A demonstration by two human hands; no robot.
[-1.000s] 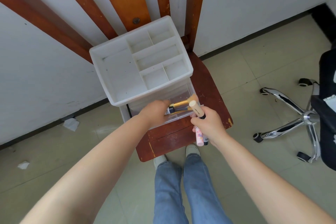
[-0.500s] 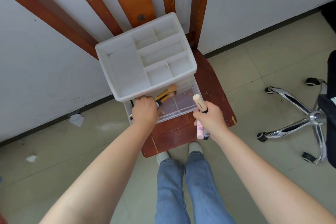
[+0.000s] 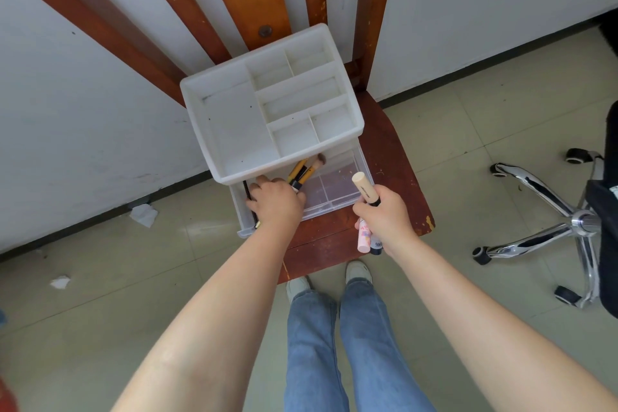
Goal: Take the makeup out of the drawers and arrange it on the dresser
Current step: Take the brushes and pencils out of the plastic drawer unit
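A white organiser [image 3: 234, 130] with a compartmented top tray is seen at centre frame, set on the seat of a red-brown wooden chair [image 3: 394, 157]; its clear drawer [image 3: 334, 192] is pulled out toward the lower edge of the frame, presumably so its contents can be reached from above. The left hand [image 3: 276, 202] is placed inside the drawer's left portion, fingers curled round a bundle of makeup brushes [image 3: 306, 170] whose yellow handles and one bristle head project toward the tray's front lip; a thin black stick [image 3: 249, 199] lies beside the hand, and whether it is also held cannot be told. The right hand [image 3: 384, 216] is held just right of the drawer, closed round several tubes: a cream-capped stick [image 3: 364, 187] rising above the fist, a pink tube [image 3: 364, 239] and a dark tube [image 3: 377, 246] below it, apparently gathered for carrying together. The tray's overhanging lip is judged the chief obstruction to lifting the brushes. At right frame a chrome-based swivel chair [image 3: 575, 221] is noted; scraps of paper [image 3: 143, 215] lie on the tiled floor at left.
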